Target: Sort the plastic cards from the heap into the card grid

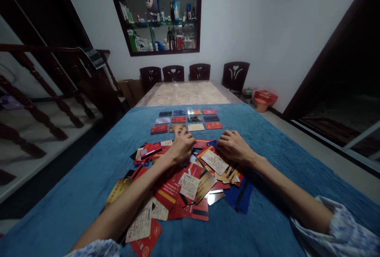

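Note:
A loose heap of cards [204,184] in red, gold, blue and cream lies on the blue cloth, many overlapping. My left hand [181,146] is over the heap's far side, fingers curled down, beside a red card [202,143]. Whatever those fingers hold is hidden. To the right, my right hand [233,146] has bent fingers lowered at the heap's edge, near a blue card [211,144] and a cream printed card [215,161]; its grip is hidden too. Beyond my hands, several cards stand apart in three neat rows, among them a white card [196,127] and a gold card [177,128].
The blue cloth [89,182] covers the near part of a long table, whose pale marbled top [181,93] shows farther off. Dark chairs [173,73] line the far end. A wooden railing [41,87] runs on the left, and a red box [265,97] sits on the floor right.

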The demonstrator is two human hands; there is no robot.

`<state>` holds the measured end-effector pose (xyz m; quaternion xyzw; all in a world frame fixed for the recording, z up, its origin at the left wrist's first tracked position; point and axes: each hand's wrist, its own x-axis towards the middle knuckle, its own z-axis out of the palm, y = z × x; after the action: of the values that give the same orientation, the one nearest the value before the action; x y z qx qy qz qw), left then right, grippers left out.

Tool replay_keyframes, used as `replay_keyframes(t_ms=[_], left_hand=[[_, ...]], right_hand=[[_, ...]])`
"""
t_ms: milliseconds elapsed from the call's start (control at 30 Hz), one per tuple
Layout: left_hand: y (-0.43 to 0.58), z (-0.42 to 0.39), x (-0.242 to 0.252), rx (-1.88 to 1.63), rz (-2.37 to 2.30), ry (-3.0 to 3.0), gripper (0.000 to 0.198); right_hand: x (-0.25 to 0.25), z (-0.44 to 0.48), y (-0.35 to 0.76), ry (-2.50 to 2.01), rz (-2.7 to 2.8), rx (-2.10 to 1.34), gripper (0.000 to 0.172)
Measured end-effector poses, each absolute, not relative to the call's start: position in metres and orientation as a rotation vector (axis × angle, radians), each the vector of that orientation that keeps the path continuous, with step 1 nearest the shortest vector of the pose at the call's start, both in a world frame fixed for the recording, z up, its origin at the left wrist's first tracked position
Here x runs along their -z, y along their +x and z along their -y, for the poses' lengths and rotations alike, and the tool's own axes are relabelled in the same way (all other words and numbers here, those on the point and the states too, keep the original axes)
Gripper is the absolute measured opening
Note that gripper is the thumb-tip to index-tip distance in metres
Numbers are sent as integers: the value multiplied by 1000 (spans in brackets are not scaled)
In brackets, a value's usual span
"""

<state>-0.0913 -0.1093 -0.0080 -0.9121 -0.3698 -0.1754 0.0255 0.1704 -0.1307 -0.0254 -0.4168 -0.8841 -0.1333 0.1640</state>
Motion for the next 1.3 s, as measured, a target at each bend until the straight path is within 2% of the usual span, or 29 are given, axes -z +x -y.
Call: replay_keyframes(t_ms=[267,633,933,1300], left_hand=[[-77,132,0,551,983,-2933,18],[-73,140,5,294,805,-3174,37],[-71,140,5,235,845,-3159,29],[-73,139,8,286,867,-3055,23]], right_hand=[[18,149,170,-1116,2555,292,19],[1,166,166,-1115,2640,108,26],[-1,169,165,-1156,2697,73,38],[5,167,167,-1156,2699,81,41]])
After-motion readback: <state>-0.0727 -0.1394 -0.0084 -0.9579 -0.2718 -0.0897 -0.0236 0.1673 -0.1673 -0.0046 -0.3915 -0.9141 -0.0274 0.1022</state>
